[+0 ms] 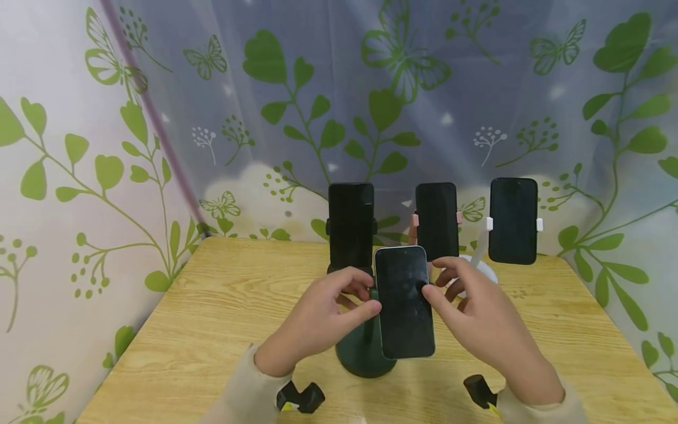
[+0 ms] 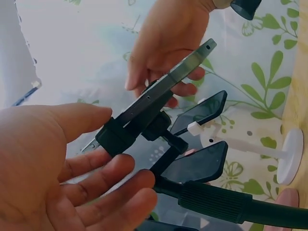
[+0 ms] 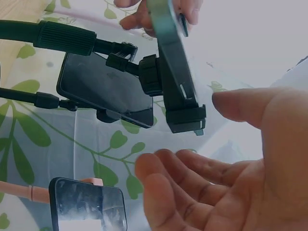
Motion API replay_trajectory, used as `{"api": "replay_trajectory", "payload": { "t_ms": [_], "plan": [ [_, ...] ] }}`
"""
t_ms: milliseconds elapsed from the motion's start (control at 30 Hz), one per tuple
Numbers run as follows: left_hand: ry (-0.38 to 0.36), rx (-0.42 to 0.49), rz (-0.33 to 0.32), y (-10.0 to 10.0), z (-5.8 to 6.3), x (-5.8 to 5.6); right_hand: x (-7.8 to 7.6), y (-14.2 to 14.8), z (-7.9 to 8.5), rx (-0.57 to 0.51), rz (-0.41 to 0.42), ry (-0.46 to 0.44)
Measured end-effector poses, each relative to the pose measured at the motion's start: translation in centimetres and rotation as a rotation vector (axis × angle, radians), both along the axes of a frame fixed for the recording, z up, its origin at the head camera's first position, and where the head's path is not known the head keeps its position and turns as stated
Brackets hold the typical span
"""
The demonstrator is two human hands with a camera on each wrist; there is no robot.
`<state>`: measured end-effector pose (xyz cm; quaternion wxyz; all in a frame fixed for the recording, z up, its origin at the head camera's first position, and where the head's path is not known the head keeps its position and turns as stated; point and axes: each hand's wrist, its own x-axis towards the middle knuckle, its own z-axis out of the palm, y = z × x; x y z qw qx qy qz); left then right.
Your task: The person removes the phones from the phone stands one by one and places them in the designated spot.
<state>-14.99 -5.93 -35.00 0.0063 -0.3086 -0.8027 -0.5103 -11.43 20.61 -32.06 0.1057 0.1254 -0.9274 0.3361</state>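
A black-screened phone with a pale frame sits tilted in the clamp of a dark green stand. The stand's round base rests on the table. My left hand is at the phone's left side; in the left wrist view its thumb tip meets the clamp's end, with the other fingers loosely bent below. On the right side, my right hand is spread around the clamp's other end. The right wrist view shows a gap between its thumb and the clamp, and nothing lies in its palm.
Behind stand several more phones in holders: one in a black holder, one in a pink clamp, one in a white clamp. The wooden table meets a leaf-patterned curtain at the back and sides.
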Motion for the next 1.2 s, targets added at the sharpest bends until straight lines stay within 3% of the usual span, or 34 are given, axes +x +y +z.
{"api": "replay_trajectory", "payload": {
  "t_ms": [167,333,433,633,733,933,1200],
  "plan": [
    [0.045,0.019,-0.024,0.0,-0.1,-0.3,0.2,-0.1,0.1,-0.016,-0.009,0.028],
    [0.041,0.025,-0.047,-0.1,-0.6,-1.0,0.2,-0.2,0.1,-0.008,-0.01,0.034],
    [-0.014,0.026,-0.056,-0.2,-0.9,-1.4,0.2,-0.3,0.1,-0.002,-0.012,0.038],
    [-0.211,0.065,-0.1,-0.3,-1.1,-1.8,0.2,-0.3,0.0,0.01,-0.018,0.044],
    [-0.263,0.091,-0.126,-0.2,-1.1,-1.8,0.2,-0.4,0.0,0.019,-0.025,0.042],
    [-0.27,0.136,-0.162,-0.1,-1.4,-1.7,0.2,-0.7,-0.2,0.007,-0.028,0.07],
    [-0.255,0.162,-0.196,0.3,-1.8,-1.8,0.4,-1.7,-0.5,-0.007,-0.024,0.239]
  ]
}}
